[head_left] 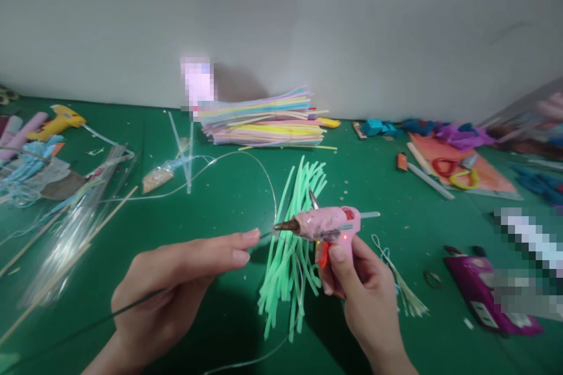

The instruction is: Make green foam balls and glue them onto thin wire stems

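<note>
My right hand (365,287) grips a pink hot glue gun (323,224) by its handle, thumb beside the orange trigger; a small red light glows on the gun. My left hand (176,281) pinches a thin dark green stick (136,303) that runs out to the lower left. Its far end pokes past my fingertips, right by the nozzle, where a small clear blob shows; whether the nozzle touches it I cannot tell. Below the gun lies a loose bunch of mint green pipe cleaners (275,281). A metal tip (314,199) sticks up behind the gun.
Bundles of pastel pipe cleaners (264,132) lie at the back by the wall. At left are a yellow glue gun (59,122), clear film (79,246) and wooden sticks (101,225). Scissors (461,179) and a purple packet (488,293) lie right. A pale cord (266,173) loops across the green table.
</note>
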The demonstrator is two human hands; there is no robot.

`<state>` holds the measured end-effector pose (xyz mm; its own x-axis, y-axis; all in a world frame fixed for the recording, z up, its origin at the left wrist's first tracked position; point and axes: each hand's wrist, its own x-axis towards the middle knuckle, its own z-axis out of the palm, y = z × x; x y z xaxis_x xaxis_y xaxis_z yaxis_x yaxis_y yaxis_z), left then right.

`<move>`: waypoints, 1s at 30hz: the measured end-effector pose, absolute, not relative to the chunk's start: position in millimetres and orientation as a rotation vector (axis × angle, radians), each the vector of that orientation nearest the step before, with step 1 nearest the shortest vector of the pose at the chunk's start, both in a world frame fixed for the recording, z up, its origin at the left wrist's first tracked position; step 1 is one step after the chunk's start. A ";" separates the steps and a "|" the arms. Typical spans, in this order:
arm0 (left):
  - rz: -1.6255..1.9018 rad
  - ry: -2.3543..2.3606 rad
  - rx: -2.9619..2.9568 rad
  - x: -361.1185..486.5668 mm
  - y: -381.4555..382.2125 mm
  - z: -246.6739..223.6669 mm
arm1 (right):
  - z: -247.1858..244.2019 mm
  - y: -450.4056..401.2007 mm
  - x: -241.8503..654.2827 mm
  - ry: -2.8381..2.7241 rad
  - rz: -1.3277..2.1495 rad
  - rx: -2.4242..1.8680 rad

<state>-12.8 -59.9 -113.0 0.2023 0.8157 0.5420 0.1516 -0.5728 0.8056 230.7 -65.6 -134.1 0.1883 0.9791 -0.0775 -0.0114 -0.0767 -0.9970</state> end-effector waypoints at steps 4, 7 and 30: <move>1.413 0.920 1.863 -12.3 -60.9 -111.8 | -138.3 -66.6 234.4 -1.070 1.103 -1.299; 1.455 0.932 1.821 -9.8 -60.4 -109.1 | -139.3 -67.0 236.3 -1.028 1.080 -1.295; 1.554 0.747 1.394 2.2 -56.4 -99.4 | -139.2 -64.1 238.9 -0.813 1.328 -1.160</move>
